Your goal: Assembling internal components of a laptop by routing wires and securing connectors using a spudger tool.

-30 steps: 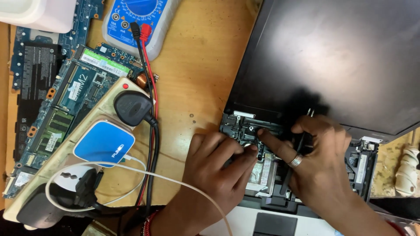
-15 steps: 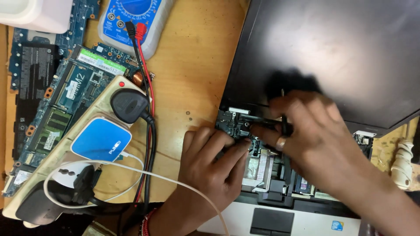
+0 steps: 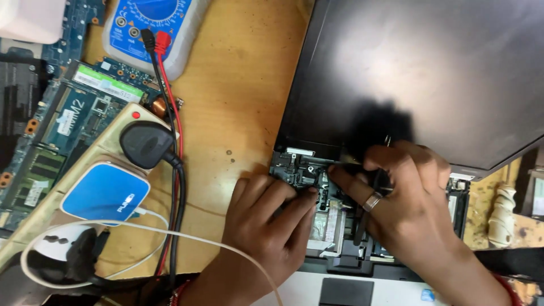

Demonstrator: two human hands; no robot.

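**Hands settle over the open laptop**

The left hand (image 3: 266, 226) lies flat, fingers spread, pressing on the exposed laptop (image 3: 317, 187) internals below the dark lid (image 3: 430, 68). The right hand (image 3: 408, 204), just beside it, is closed around a thin black tool (image 3: 362, 218) pointing into the chassis. Since a second ago the right hand has slid leftward toward the hinge corner, closing on the left hand; work has narrowed there. Left of both, on the bench (image 3: 243, 96), sit a power strip (image 3: 107, 187), multimeter (image 3: 153, 28) and circuit board (image 3: 68, 113).
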